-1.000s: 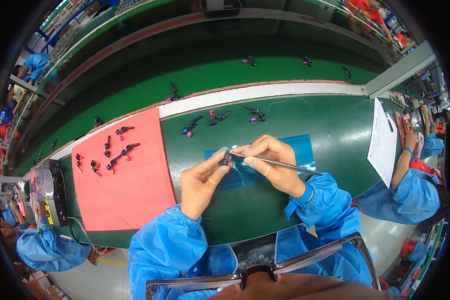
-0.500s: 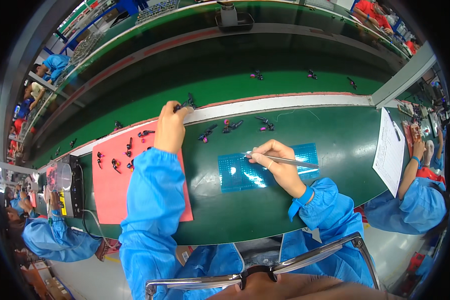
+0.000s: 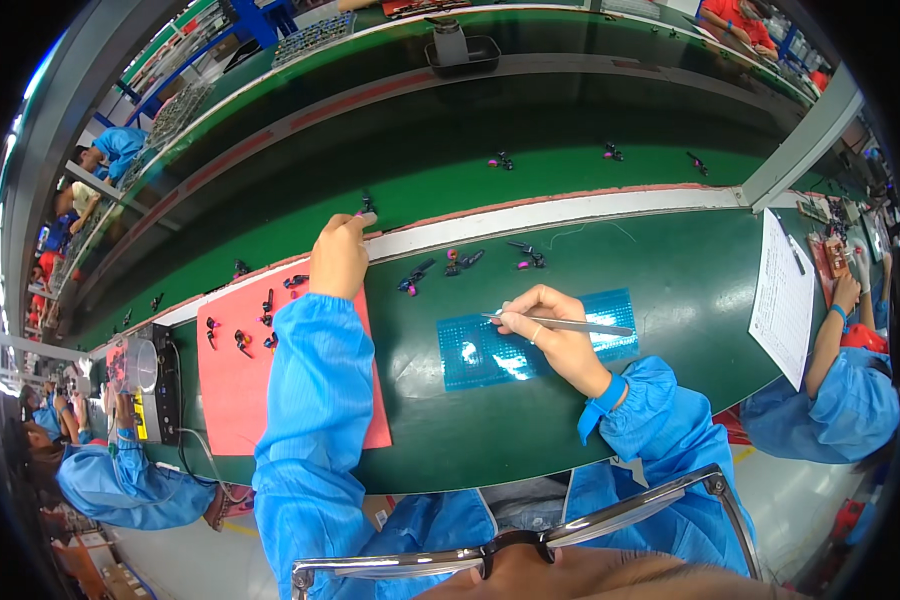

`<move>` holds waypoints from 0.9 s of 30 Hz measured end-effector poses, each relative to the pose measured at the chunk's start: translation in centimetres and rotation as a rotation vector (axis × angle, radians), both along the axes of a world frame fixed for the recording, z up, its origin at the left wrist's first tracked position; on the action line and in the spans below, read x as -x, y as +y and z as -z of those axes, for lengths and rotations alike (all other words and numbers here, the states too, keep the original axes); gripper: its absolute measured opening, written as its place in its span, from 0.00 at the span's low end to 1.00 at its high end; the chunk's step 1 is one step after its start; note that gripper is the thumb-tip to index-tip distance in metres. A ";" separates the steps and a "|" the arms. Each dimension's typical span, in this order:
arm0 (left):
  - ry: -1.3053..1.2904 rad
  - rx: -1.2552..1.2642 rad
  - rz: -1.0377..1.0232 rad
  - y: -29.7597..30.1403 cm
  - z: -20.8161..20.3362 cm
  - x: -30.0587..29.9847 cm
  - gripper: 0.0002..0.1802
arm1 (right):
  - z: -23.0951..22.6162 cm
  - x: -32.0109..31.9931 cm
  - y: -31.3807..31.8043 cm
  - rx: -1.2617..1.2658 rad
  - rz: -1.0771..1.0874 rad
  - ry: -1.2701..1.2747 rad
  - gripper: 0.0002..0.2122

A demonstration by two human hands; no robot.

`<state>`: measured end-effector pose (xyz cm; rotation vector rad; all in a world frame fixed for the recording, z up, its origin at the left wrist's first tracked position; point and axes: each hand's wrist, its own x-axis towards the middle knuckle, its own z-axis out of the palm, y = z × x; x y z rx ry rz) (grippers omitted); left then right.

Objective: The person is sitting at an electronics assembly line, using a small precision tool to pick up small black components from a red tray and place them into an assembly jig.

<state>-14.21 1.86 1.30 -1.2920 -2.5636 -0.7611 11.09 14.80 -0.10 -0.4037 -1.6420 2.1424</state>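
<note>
My left hand [image 3: 340,257] reaches over the white edge strip to the green belt, fingers bent together. At its fingertips is a small black part [image 3: 367,203] with a touch of pink; the grip itself is partly hidden. My right hand [image 3: 552,328] is closed round metal tweezers [image 3: 600,327], their points to the left, above a shiny blue dimpled sheet [image 3: 470,372]. Beyond that sheet, three clusters of small black parts with pink pieces lie on the green table: a left cluster [image 3: 416,275], a middle cluster [image 3: 460,262] and a right cluster [image 3: 527,256].
A pink mat [image 3: 232,400] under my left forearm bears several more black parts. More clusters [image 3: 612,152] sit along the green belt [image 3: 560,172]. At right are a paper sheet with a pen [image 3: 781,300] and a co-worker's arm [image 3: 820,345]. A black box [image 3: 163,385] stands left.
My left hand has lowered slightly at the strip, and less dark material shows in its fingers. The clusters on the belt have shifted left. My right hand stays nearly still with the tweezers.
</note>
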 end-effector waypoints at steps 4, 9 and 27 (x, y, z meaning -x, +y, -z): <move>-0.380 -0.350 0.028 -0.5 -1.7 -5.6 0.14 | 0.4 -0.1 0.4 -0.007 0.016 -0.006 0.04; -1.061 -0.599 0.132 -2.0 0.5 -11.5 0.21 | -0.3 0.2 0.2 -0.082 -0.058 -0.202 0.05; -1.268 -0.599 0.077 -2.0 1.9 -13.8 0.20 | 0.1 0.1 -0.2 -0.235 -0.080 -0.275 0.05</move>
